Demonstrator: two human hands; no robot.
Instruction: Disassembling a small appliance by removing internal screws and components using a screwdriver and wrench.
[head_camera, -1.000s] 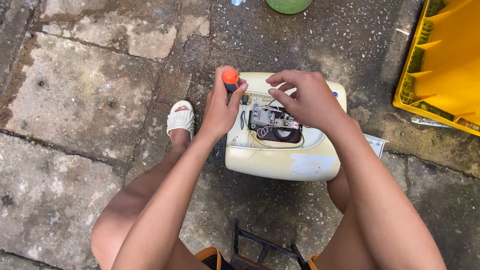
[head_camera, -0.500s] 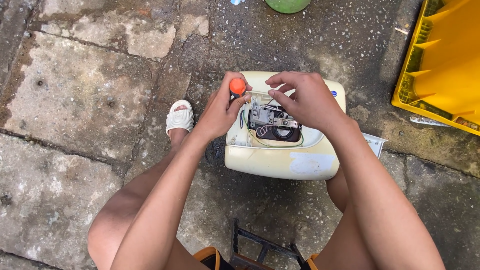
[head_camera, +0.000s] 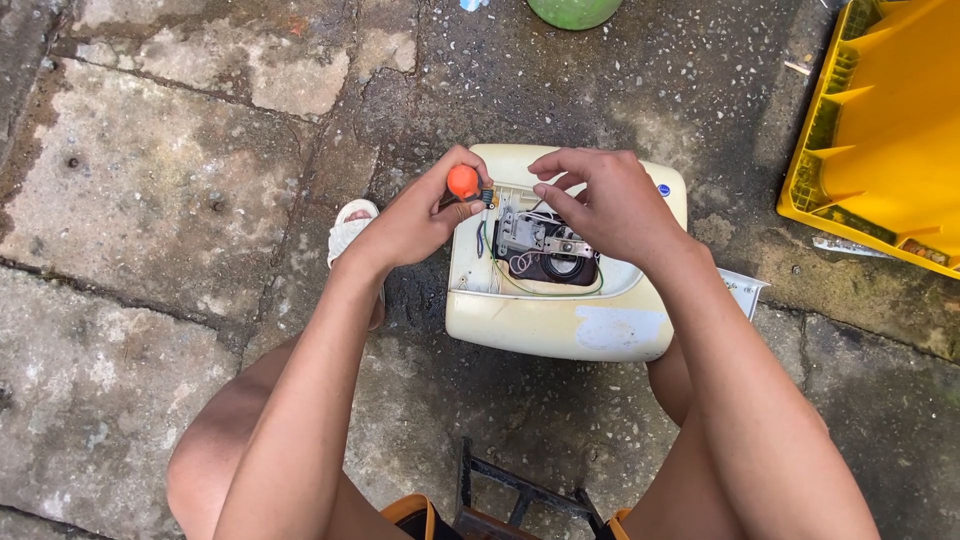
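Cover's already off the cream appliance housing (head_camera: 560, 330) on the floor between the knees, wiring and metal bracket (head_camera: 535, 235) exposed. Left hand (head_camera: 420, 220) fingers wrapped around an orange-handled screwdriver (head_camera: 463, 182) at the top-left corner; right hand (head_camera: 605, 205) fingers loosely curled over the parts, holding nothing. Looks mid-job, internals still mounted.

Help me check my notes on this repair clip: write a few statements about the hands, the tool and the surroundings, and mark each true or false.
1. The left hand grips a screwdriver with an orange handle. True.
2. The cream appliance casing is closed. False: it is open, with wires and metal parts showing.
3. The right hand rests on the paved ground. False: it is over the casing's opening.
4. A yellow plastic crate stands at the right. True.
5. The foot beside the casing is bare. False: it wears a white sandal.
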